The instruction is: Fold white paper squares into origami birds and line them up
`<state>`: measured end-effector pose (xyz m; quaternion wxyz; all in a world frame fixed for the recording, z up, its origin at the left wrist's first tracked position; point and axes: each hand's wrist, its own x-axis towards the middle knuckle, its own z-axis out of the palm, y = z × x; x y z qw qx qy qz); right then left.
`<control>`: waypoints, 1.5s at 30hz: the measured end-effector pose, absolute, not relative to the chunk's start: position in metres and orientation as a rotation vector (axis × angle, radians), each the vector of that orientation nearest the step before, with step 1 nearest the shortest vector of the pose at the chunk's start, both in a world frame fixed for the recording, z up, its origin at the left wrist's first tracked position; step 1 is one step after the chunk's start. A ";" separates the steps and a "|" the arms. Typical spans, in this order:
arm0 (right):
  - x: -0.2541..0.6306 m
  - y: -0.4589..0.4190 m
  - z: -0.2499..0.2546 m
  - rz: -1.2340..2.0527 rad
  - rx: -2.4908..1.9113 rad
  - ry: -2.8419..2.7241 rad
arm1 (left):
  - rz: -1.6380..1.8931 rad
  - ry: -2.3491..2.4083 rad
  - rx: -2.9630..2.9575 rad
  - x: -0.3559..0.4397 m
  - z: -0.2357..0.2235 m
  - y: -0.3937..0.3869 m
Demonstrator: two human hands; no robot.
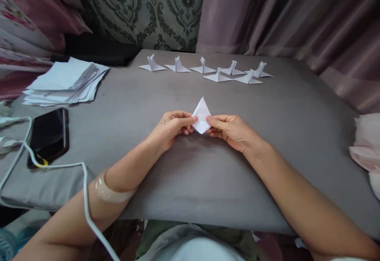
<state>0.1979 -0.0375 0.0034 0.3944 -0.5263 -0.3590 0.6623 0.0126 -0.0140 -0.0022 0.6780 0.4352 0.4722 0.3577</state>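
A small white folded paper [202, 110], kite-shaped with its long point away from me, is held up over the grey-covered table. My left hand [175, 125] pinches its left corner between thumb and fingers. On the opposite corner, my right hand [228, 129] grips in the same way, thumb on the near face. The fingertips behind the paper are partly hidden. Beyond my hands stand several folded paper figures [203, 67], each with flat wings and an upright middle part.
At the left lies a stack of white paper sheets [63, 80], with a black phone [50, 132] nearer me. A white cable [85, 190] runs past the phone and across my left forearm. Curtains [231, 14] hang behind the table [190, 182]. Pale pink fabric [368, 146] bunches at the right edge.
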 end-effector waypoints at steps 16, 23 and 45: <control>0.190 -0.037 0.003 1.627 -1.367 -0.863 | 0.647 1.014 1.047 0.013 0.001 -0.014; 0.194 -0.036 -0.005 1.524 -1.305 -0.998 | 0.621 1.006 1.174 0.012 -0.003 -0.015; 0.220 -0.022 -0.018 0.385 -1.418 -2.268 | 0.389 0.841 2.563 -0.003 -0.007 0.036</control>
